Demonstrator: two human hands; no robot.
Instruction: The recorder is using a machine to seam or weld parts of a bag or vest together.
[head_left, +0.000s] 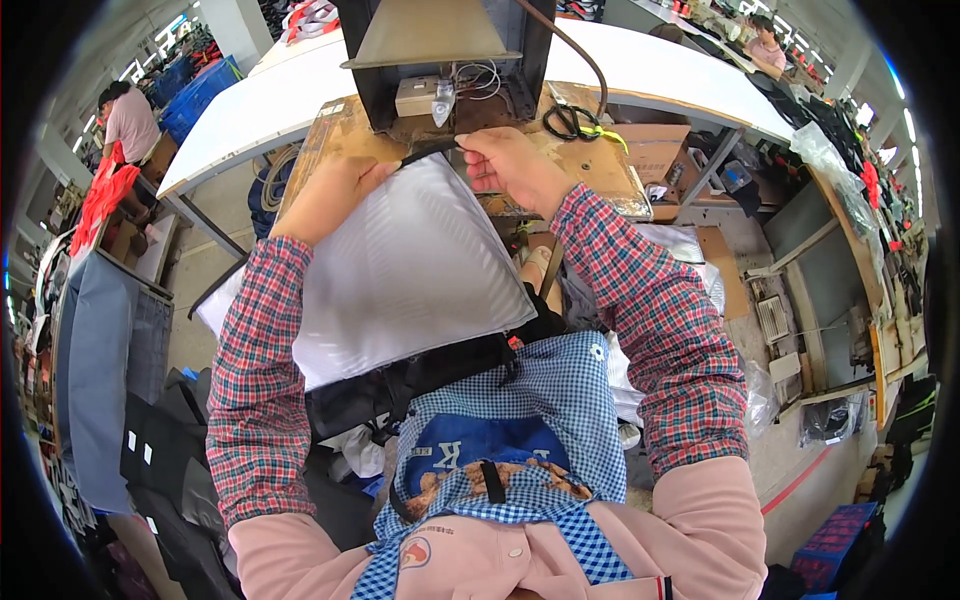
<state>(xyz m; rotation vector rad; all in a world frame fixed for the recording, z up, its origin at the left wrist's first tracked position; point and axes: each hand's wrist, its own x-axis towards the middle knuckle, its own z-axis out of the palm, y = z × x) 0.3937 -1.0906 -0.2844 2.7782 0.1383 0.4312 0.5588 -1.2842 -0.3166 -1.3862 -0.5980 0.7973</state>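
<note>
A white fabric panel [420, 265] with a black-bound top edge hangs from both my hands over my lap. My left hand [340, 192] pinches the black edge strip [428, 152] near its left part. Thumb and fingertips of my right hand [508, 165] close on the strip's right end, at the panel's top corner. Just beyond them stands a dark machine [440, 70] with a sloped beige cover, a small box and a clear part at its front. Black fabric [400, 385] lies under the panel's lower edge, on my checked apron [590, 420].
A worn wooden worktop [330, 135] carries the machine and a black cable coil [572, 124]. White tables [290, 90] extend on both sides. Dark fabric pieces [165, 460] are piled at left. Cardboard [640, 150] and plastic bags lie at right. Two people sit farther off.
</note>
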